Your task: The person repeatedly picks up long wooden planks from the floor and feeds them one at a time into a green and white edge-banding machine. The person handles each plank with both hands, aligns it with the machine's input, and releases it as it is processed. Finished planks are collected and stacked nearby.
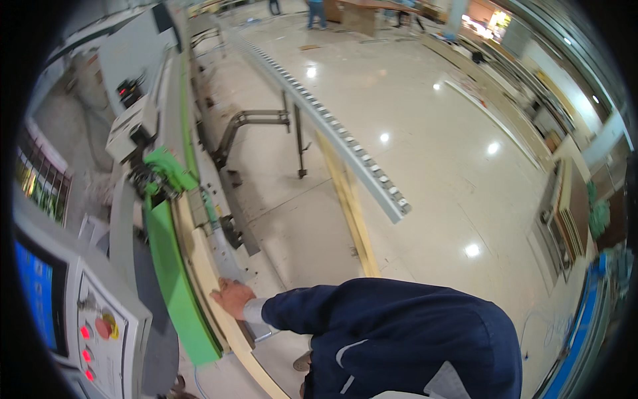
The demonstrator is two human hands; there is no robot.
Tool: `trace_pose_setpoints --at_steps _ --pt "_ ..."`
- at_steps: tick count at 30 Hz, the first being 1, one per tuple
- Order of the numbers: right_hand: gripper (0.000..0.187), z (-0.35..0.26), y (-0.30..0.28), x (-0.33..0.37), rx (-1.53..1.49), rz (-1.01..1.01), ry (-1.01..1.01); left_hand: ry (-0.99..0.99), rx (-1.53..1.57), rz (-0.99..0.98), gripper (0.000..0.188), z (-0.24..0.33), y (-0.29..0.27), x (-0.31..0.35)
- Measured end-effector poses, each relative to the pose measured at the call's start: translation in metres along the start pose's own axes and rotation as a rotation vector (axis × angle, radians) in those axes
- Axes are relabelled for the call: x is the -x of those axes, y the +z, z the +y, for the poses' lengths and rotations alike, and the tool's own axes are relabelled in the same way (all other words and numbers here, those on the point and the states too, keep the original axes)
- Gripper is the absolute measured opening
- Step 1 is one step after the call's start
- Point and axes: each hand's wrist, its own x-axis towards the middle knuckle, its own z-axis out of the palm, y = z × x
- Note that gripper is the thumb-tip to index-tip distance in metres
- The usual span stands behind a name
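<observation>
My right hand (232, 298) reaches left across a long, narrow pale board (207, 266), its fingers bent over the board and gripping it. The board lies along the edging machine's feed track, beside a bright green guard (174, 279). Its near end runs down past my hand toward the lower edge of the view. Further up the track, the board's far end meets a green machine head (169, 169). A navy sleeve with a grey cuff covers my right arm. My left hand is out of view.
At the near left stands a control panel (106, 326) with a screen, lit red buttons and a red knob. A roller rail (332, 133) on a stand extends diagonally over the tiled floor. Stacked boards (568, 206) lean at the right. People stand at the far end.
</observation>
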Motion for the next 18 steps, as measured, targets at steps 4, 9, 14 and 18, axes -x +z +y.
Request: trace_pose_setpoints --at_steps 4,9,14,18 --pt "0.066 0.0 -0.001 0.002 -0.045 -0.023 0.021 -0.271 -0.046 -0.038 0.042 -0.083 0.049 0.001" --pt "0.067 -0.005 -0.007 0.005 0.013 -0.022 0.023 -0.498 -0.014 -0.025 0.051 -0.175 0.099 0.027" --pt "0.064 -0.009 -0.006 0.006 0.107 0.019 -0.003 -0.468 0.016 0.073 0.06 -0.198 0.105 0.035" --pt "0.068 -0.01 -0.005 0.003 0.132 0.028 0.006 -0.49 0.027 0.179 0.053 -0.161 0.077 0.01"
